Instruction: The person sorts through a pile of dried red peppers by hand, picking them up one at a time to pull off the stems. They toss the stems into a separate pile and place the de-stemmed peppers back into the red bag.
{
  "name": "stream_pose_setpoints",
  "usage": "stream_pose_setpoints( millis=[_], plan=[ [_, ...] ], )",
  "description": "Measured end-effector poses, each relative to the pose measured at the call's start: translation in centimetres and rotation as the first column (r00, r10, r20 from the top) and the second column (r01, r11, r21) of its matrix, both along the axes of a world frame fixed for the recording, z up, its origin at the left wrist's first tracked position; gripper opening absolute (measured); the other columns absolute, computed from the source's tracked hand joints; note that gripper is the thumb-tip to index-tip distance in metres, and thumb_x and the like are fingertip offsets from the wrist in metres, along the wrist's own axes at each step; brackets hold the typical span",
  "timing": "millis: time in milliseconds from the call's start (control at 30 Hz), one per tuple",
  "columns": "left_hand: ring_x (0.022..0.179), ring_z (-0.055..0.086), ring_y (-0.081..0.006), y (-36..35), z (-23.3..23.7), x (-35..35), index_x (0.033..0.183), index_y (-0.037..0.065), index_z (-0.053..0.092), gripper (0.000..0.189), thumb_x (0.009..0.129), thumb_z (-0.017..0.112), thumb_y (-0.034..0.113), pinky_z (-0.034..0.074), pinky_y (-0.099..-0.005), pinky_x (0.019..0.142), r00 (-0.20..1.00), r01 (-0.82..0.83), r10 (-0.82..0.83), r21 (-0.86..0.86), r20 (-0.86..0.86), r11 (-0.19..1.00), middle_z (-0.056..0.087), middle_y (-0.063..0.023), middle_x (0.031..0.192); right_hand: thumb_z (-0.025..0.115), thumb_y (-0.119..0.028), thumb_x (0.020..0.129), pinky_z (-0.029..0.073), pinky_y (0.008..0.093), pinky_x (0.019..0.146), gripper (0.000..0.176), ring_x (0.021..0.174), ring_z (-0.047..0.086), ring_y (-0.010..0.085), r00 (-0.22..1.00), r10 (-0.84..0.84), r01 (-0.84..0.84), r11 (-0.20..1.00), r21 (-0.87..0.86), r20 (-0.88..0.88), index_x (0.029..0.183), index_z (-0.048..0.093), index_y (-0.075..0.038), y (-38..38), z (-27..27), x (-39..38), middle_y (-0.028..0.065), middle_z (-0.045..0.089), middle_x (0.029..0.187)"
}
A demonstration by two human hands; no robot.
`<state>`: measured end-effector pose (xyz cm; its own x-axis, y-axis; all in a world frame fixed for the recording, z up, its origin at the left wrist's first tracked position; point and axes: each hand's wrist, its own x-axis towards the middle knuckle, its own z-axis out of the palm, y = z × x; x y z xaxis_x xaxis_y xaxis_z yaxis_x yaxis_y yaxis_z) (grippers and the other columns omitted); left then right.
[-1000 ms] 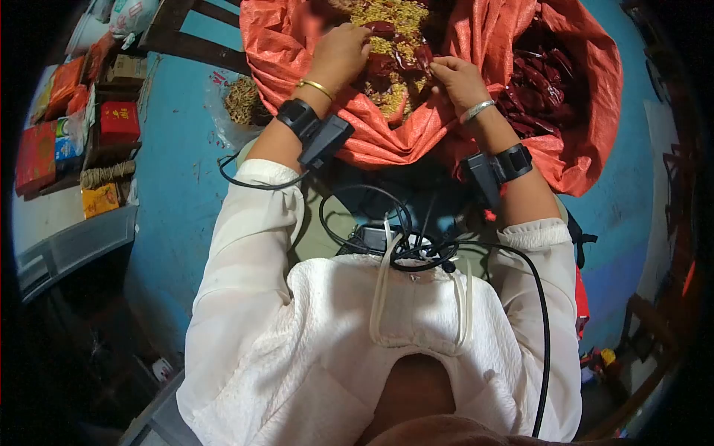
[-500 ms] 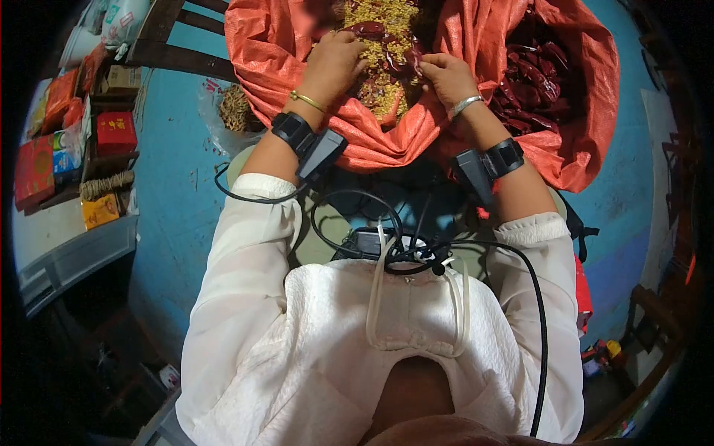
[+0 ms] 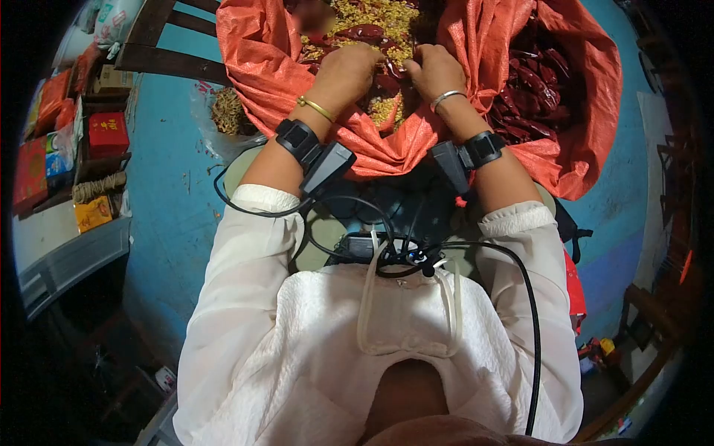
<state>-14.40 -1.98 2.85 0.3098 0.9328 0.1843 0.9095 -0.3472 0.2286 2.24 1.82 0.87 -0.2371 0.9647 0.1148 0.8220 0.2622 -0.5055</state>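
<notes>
Left hand (image 3: 348, 76): back up, fingers bent over and partly closed; fingertips partly hidden among the contents of the sack below. Cannot tell whether it has hold of anything.
Right hand (image 3: 439, 74): half curled, thumb and forefinger pointing toward the left hand. Thumb tip close to a pod; cannot tell if it grips it.
Dark red pod (image 3: 393, 71): in the gap between the two hands, glossy, partly covered by yellow bits. A second red pod (image 3: 362, 32) lies just beyond the left hand, lengthwise across the heap.
Yellow bits (image 3: 388, 13): small, seed-like, spread beyond both hands and between them.
Orange sack (image 3: 390, 157): woven, mouth wide open around the heap under both hands; near rim folded, on the wearer's side of the hands.
Second orange sack (image 3: 597, 111): to the right of the right hand, open, with many dark red pods (image 3: 529, 89) inside.
Wrists: gold bangle (image 3: 317, 109) behind the left hand, silver bangle (image 3: 448, 97) behind the right; black strapped device farther up each forearm.
Clear plastic bag (image 3: 212, 135): left of the left hand, beyond the sack wall, near brown dried stalks (image 3: 230, 111).
</notes>
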Motion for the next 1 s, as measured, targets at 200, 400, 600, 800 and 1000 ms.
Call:
stream_pose_setpoints(
  millis=[200, 400, 600, 800, 1000],
  plan=[
    [0.08, 0.056, -0.0293, 0.5, 0.4, -0.1, 0.093, 0.008, 0.059, 0.02, 0.075, 0.053, 0.014, 0.046, -0.0391, 0.067, 0.995, -0.098, 0.098, 0.007, -0.017, 0.995, 0.058, -0.0105, 0.085, 0.062, -0.025, 0.07, 0.047, 0.0389, 0.071, 0.027, 0.083, 0.057, 0.0306, 0.986, 0.073, -0.065, 0.996, -0.056, 0.152, 0.087, 0.058, -0.005, -0.8, 0.4, -1.8, 0.0142, 0.059, 0.088],
    [0.081, 0.056, -0.0299, 1.1, 0.2, -0.9, 0.093, 0.008, 0.059, 0.019, 0.075, 0.055, 0.014, 0.046, -0.0385, 0.069, 0.982, -0.188, 0.188, 0.008, 0.007, 0.982, 0.058, -0.0109, 0.087, 0.06, -0.015, 0.067, 0.046, 0.0387, 0.064, 0.015, 0.077, 0.056, 0.0293, 0.99, 0.135, -0.138, 0.974, 0.181, 0.031, 0.077, 0.054, -0.007, -0.7, 1.2, -1.3, 0.0094, 0.058, 0.08],
    [0.088, 0.054, -0.029, 1.1, 0.9, -0.4, 0.1, 0.01, 0.056, 0.027, 0.072, 0.058, 0.012, 0.045, -0.0368, 0.073, 0.974, -0.1, 0.062, 0.168, 0.217, 0.981, 0.056, -0.0099, 0.095, 0.055, -0.004, 0.065, 0.045, 0.0357, 0.064, 0.02, 0.077, 0.053, 0.026, 0.972, 0.235, -0.224, 0.878, 0.423, 0.028, 0.085, 0.055, -0.01, -0.7, 1.7, -0.9, 0.0072, 0.056, 0.078],
    [0.084, 0.055, -0.0289, 0.9, 0.7, -0.2, 0.096, 0.01, 0.058, 0.027, 0.071, 0.062, 0.019, 0.045, -0.0371, 0.071, 0.992, 0.001, -0.004, 0.027, 0.129, 1.0, 0.057, -0.0102, 0.09, 0.059, -0.005, 0.066, 0.046, 0.0325, 0.067, 0.028, 0.078, 0.056, 0.028, 0.896, 0.31, -0.225, 0.934, 0.278, -0.317, 0.093, 0.058, -0.011, -1.1, 1.1, -0.8, 0.0097, 0.058, 0.082],
    [0.076, 0.056, -0.0288, 0.3, 1.3, -0.4, 0.087, 0.008, 0.061, 0.021, 0.072, 0.061, 0.023, 0.045, -0.0382, 0.066, 0.992, -0.049, 0.061, -0.107, 0.112, 0.993, 0.059, -0.0107, 0.078, 0.063, -0.006, 0.071, 0.045, 0.0227, 0.063, 0.014, 0.07, 0.055, 0.0088, 0.631, -0.097, -0.221, 0.929, -0.298, -0.77, 0.084, 0.061, -0.001, 0.2, -0.5, -1.1, 0.0026, 0.06, 0.076]
  ],
)
